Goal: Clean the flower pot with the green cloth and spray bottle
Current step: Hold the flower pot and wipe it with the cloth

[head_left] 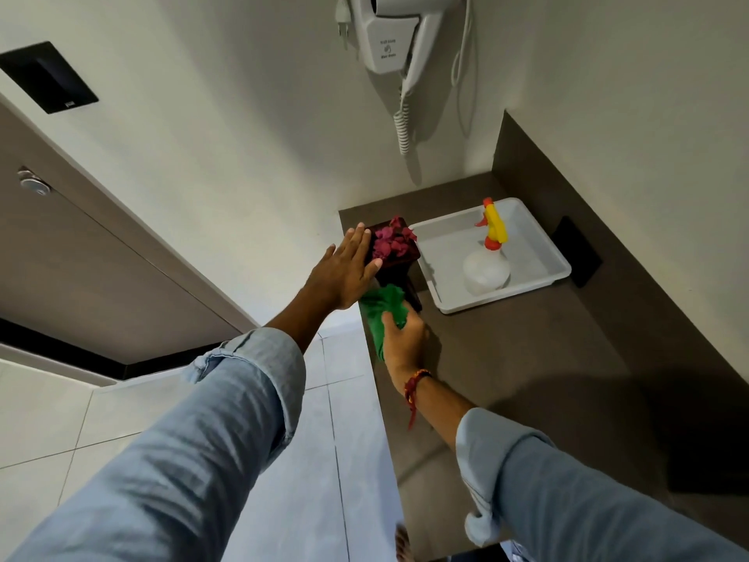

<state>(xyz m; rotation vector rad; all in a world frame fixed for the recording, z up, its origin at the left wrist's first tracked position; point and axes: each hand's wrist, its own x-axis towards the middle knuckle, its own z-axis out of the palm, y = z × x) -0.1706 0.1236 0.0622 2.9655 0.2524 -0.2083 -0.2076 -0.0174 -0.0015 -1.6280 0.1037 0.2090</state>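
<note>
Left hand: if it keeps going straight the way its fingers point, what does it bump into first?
Probably the flower pot. The left hand lies open with its fingertips already at the pot's near edge, by the pink flowers. Actual contact is hard to judge from this one view.

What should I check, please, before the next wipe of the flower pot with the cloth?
1. Left hand steadies the flower pot: ok, flat against its side.
2. Right hand grips the green cloth: ok.
3. Cloth touches the pot: ok, pressed on its near side.
4. Pot away from the counter edge: not ok, it stands near the corner.
5. Spray bottle in reach: ok, upright in the white tray.
6. Cloth is damp: cannot tell.
</note>
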